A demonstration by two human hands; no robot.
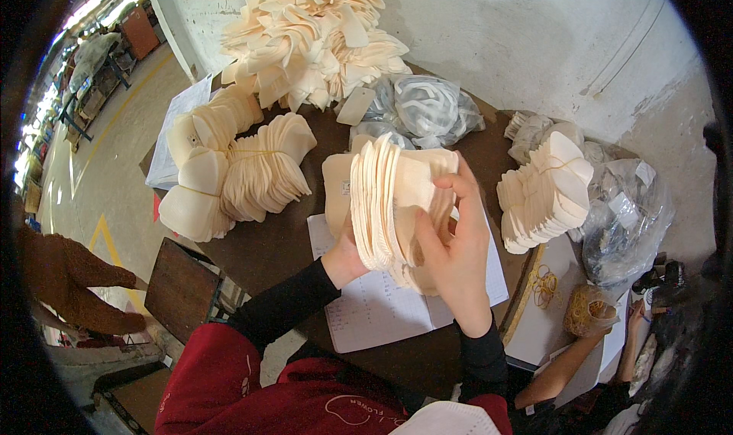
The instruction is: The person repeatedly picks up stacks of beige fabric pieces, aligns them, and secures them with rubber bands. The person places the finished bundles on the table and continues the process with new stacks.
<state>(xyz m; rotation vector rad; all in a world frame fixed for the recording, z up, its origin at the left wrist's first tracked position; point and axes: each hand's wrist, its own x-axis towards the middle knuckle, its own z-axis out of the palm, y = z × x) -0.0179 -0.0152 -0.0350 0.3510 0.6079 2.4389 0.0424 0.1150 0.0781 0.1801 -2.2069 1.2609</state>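
A thick stack of cream-coloured, flat, soft-looking cut pieces (378,206) is held upright in front of me, above the table. My left hand (346,256) supports it from the lower left, its fingers largely hidden behind the pieces. On the right side, my right hand (463,263) curls around the edges, thumb and fingers against the stack. The near pieces are fanned slightly apart. Under my hands lies an open notebook (374,313) with handwritten lines. Similar bundles tied with rubber bands rest at the left (263,168) and at the right (546,191).
A large loose heap of cream pieces (313,42) leans against the wall at the back. Clear plastic bags (431,107) sit beside it. Rubber bands (545,286) and a bag of them (588,310) are at the right, near another person's arm (561,366). A wooden stool (179,282) stands left.
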